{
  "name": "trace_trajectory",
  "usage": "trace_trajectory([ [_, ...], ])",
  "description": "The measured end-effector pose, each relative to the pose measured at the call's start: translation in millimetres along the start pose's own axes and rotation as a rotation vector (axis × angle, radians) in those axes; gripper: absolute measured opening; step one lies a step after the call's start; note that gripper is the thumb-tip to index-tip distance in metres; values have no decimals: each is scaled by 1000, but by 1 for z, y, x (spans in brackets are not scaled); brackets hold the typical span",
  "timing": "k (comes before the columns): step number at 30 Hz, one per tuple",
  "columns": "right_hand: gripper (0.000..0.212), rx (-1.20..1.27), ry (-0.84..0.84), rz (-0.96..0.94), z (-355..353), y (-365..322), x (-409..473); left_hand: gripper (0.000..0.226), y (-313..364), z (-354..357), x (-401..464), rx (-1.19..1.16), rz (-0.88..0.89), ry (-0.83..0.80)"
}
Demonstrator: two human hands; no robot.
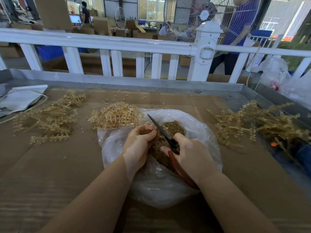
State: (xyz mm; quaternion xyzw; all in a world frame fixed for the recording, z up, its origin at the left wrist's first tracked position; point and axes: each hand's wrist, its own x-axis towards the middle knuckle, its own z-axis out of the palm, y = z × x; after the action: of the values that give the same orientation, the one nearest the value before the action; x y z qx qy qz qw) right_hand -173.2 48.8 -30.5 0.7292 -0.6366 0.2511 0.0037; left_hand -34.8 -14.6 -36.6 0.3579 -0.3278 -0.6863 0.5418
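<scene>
My right hand (191, 153) grips red-handled scissors (161, 130), their dark blades pointing up and left over an open clear plastic bag (198, 125). The bag lies on the cardboard-covered table and holds a heap of small tan plastic pieces (173, 126). My left hand (138, 145) is curled round a tan plastic sprue piece right beside the blades, above the bag's mouth. Most of that piece is hidden by the fingers.
Piles of tan plastic sprues lie at the left (48, 118), behind the bag (116, 116) and at the right (255, 123). A white railing (107, 42) runs behind the table. A grey bag (20, 100) sits far left. A person in a striped shirt (239, 22) stands beyond the railing.
</scene>
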Motion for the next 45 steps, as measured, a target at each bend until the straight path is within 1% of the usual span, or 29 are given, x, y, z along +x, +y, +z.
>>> trace_trajectory([
  [3,32,24,6,18,-1,-2,-1,23,-1,0,0,-18,3,-1],
  [7,32,120,90,100,-4,-3,-1,19,1,2,0,-74,-14,24],
  [10,26,128,69,137,-4,-5,2,14,5,3,2,-123,-49,28],
  [13,24,176,64,172,-3,-6,0,21,9,1,0,-163,-71,29],
  [18,24,188,114,164,2,-11,-8,29,8,4,-4,-63,-57,3],
  [22,27,160,161,161,6,-11,-11,21,7,2,-3,-135,-70,52],
  [26,25,154,176,167,9,-11,-11,28,10,-3,-2,-143,-102,1],
  [31,26,132,206,160,11,-10,-12,14,12,0,-2,-116,-84,60],
  [34,30,109,232,140,13,-12,-15,13,10,1,-1,-101,-67,81],
  [39,37,105,278,117,16,-16,-18,16,4,-1,-3,-41,-13,33],
  [42,38,136,316,123,16,-16,-20,14,3,-5,-4,-52,-18,15],
  [45,40,134,313,123,16,-16,-22,13,2,-7,-6,-22,-22,-17],
])
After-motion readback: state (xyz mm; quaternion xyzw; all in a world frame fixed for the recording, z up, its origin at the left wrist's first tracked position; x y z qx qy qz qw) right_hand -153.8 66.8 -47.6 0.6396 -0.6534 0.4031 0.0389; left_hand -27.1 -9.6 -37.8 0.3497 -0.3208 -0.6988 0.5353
